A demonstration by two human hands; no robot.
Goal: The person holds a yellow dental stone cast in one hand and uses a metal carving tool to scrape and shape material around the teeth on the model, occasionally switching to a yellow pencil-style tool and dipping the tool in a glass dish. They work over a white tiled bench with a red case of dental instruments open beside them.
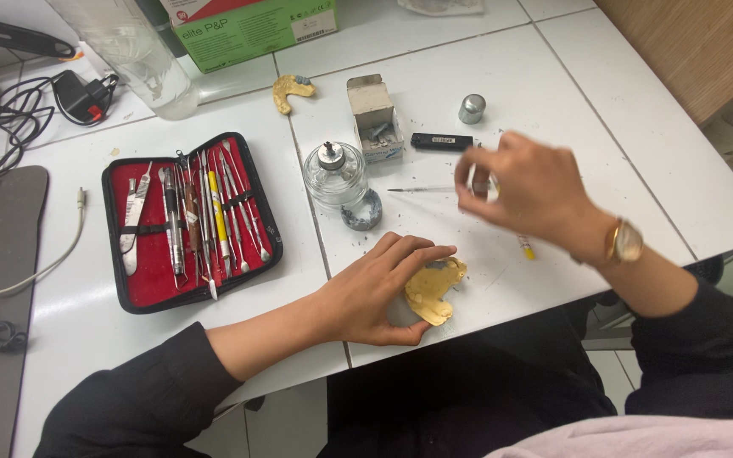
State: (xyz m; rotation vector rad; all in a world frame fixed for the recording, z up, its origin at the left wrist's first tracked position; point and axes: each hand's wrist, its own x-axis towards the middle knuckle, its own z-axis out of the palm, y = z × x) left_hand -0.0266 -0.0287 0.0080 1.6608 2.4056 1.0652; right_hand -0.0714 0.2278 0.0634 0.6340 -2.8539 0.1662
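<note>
My left hand [377, 288] rests on the white table near its front edge and grips a yellow plaster dental cast [434, 288] with grey wax on it. My right hand [526, 188], with a gold watch on its wrist, hovers above the table to the right. Its fingers pinch a thin metal instrument [422, 189] whose tip points left toward a small glass spirit lamp [333, 174]. A grey lump in a small dish [360, 212] sits just in front of the lamp.
An open red-lined case of dental tools [188, 220] lies to the left. Behind the lamp are a small open cardboard box [375, 119], a black lighter [441, 142], a metal cap [471, 108], a second yellow cast [290, 89], a clear bottle [142, 59] and a green box [252, 30]. Cables lie at far left.
</note>
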